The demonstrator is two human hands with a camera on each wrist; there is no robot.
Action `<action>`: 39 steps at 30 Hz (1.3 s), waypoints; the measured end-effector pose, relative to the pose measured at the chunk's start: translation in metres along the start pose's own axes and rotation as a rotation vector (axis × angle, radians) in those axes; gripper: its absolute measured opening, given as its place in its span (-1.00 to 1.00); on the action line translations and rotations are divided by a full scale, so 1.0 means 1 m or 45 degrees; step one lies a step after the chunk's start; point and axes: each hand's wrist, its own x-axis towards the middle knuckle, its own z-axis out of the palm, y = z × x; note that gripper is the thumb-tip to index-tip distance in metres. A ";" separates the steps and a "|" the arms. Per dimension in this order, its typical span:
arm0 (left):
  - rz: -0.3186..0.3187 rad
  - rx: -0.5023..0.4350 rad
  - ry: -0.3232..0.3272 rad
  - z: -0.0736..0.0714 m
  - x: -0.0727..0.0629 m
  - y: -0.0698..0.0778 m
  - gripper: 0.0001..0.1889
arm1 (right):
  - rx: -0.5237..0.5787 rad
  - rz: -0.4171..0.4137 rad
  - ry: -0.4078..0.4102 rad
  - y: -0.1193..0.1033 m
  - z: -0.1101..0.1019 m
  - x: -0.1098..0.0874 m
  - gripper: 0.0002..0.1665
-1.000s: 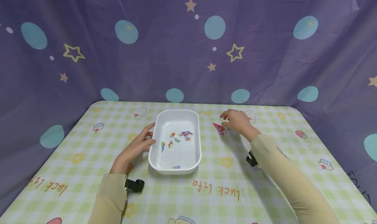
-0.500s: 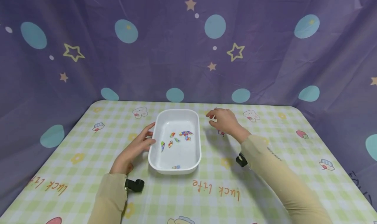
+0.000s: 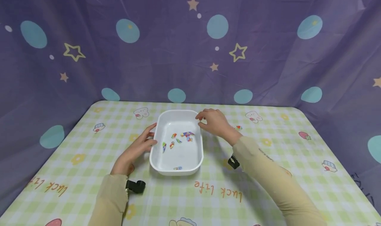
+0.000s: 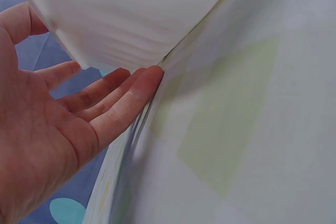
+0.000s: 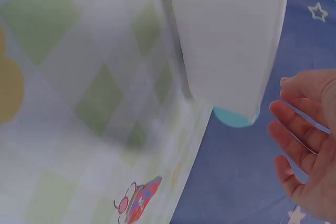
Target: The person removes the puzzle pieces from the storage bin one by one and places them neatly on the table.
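My left hand (image 3: 138, 150) holds the left side of a white plastic tray (image 3: 176, 171), its thumb over the rim and the fingers against the outer wall in the left wrist view. Several small, flat, multicoloured pieces (image 3: 188, 134) with irregular outlines lie scattered on the tray's floor. At the tray's far right rim hovers my right hand (image 3: 215, 122), fingers bent with thumb and index finger close together. Whether anything small is between those fingertips cannot be made out. A red and blue piece (image 5: 145, 199) lies on the table in the right wrist view.
Another colourful piece (image 3: 239, 128) lies on the table to the right of my right hand. The tabletop has a green checked cloth (image 3: 169, 199) printed with cartoons and lettering. A purple curtain (image 3: 178, 67) rises behind the table.
My right hand has moved left, from above the loose pieces to the tray's right rim. A colourful piece is uncovered behind it. My left hand and the tray stay in place.
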 end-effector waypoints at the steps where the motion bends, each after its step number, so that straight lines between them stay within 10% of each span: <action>1: -0.005 0.001 0.006 0.000 -0.001 0.000 -0.30 | -0.005 -0.021 -0.005 -0.003 0.001 0.001 -0.74; 39: 0.020 0.026 0.006 0.001 -0.002 0.001 -0.29 | -0.226 -0.101 -0.418 -0.042 0.030 0.014 -0.74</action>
